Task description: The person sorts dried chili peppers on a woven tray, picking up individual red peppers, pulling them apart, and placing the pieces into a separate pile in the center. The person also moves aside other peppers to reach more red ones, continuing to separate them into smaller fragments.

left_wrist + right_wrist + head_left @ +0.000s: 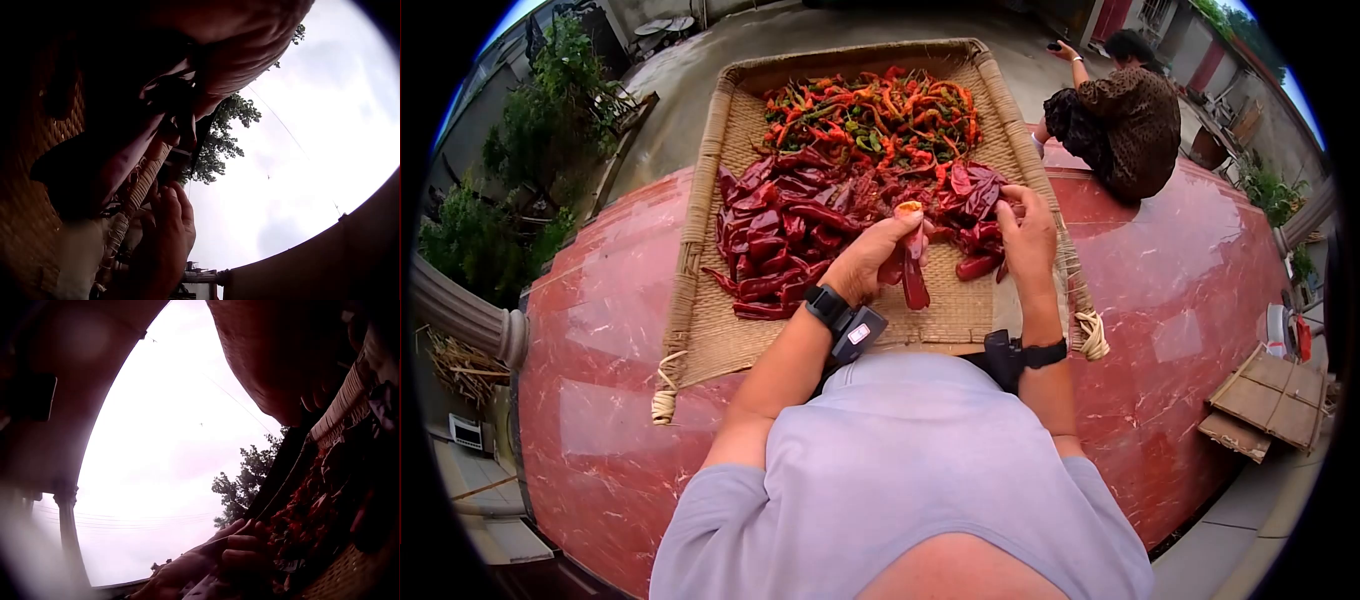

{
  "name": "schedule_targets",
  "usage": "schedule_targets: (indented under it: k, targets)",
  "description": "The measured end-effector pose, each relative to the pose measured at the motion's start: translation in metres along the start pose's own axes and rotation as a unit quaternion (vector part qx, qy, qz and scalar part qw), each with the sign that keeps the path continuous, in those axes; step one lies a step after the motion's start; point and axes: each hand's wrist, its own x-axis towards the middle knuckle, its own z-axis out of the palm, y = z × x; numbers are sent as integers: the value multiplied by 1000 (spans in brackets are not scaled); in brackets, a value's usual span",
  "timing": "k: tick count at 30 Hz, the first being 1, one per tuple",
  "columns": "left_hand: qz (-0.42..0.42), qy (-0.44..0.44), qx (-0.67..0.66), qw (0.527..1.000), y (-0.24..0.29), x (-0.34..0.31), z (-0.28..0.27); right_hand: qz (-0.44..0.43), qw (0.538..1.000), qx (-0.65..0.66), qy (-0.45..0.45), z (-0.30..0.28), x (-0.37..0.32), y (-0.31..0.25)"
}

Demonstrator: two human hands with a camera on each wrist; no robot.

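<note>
Your left hand (870,262) has its grip pinched on one dried chili (915,282), above the woven tray (710,335) on the red surface (600,330). Your right hand (1027,238) curls at the pile (800,225); I can't tell its grip. You look mid-sorting, and the next move calls for steadying that chili.

Forearms (775,375) extended toward 12 o'clock. Left hand (878,262) pinched, fingers curled. Right hand (1028,235) held at its 3 o'clock, fingers curled.
</note>
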Motion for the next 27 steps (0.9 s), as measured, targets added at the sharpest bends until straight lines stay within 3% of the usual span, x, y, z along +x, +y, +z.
schedule_targets:
  k: [2,4,7,12,13,16,18,21,25,27]
  targets:
    - [-15,-38,28,999,-4,1,-2,6,976,188,-112,14,-6,-14]
    - [-32,-63,52,996,-2,-2,3,70,923,304,-227,22,-12,-34]
    - [-65,-82,84,991,-3,-5,1,84,906,311,-276,32,-17,-38]
    - [-54,-67,-1,996,-2,-8,0,65,910,341,-225,24,-9,-26]
    - [-48,-93,11,994,-1,-6,-8,100,909,340,-220,17,-4,-24]
    - [-15,-61,-29,998,-6,-3,-16,35,976,204,-69,1,5,-14]
    - [8,-28,-53,998,-7,-1,-17,19,991,132,13,-6,8,1]
    - [23,-41,-75,996,-10,2,-26,-14,998,-32,61,-14,-2,23]
    - [21,-9,-89,996,-8,0,-24,44,989,-128,-51,-15,-13,50]
    - [35,9,-98,995,-9,0,-22,1,995,-97,-4,-13,-12,51]
